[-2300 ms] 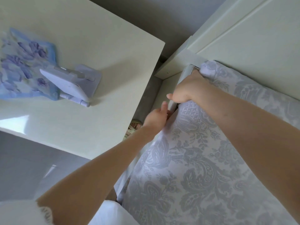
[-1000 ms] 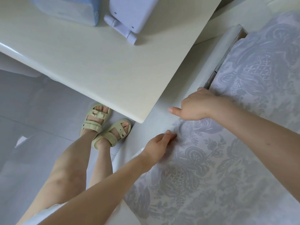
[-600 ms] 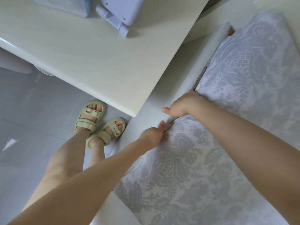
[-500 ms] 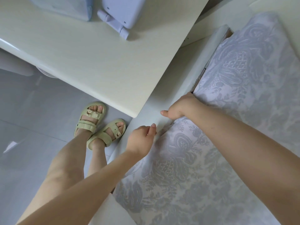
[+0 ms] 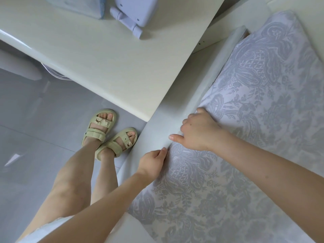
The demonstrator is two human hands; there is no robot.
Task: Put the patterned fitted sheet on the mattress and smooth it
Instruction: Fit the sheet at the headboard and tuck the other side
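My left hand (image 5: 152, 163) is back at the edge of the patterned fitted sheet (image 5: 259, 123), pinching it just beside my right hand (image 5: 199, 133), whose curled fingers still hold it down against the bed frame (image 5: 219, 67), so this mattress side seems nearly tucked.

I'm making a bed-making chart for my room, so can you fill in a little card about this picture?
sheet: grey-patterned fabric fitted sheet, lying flat on top
left hand: pinches the sheet's edge
right hand: grips the sheet's edge beside the white bed rail
nearby: cream table top, pale green sandals on feet
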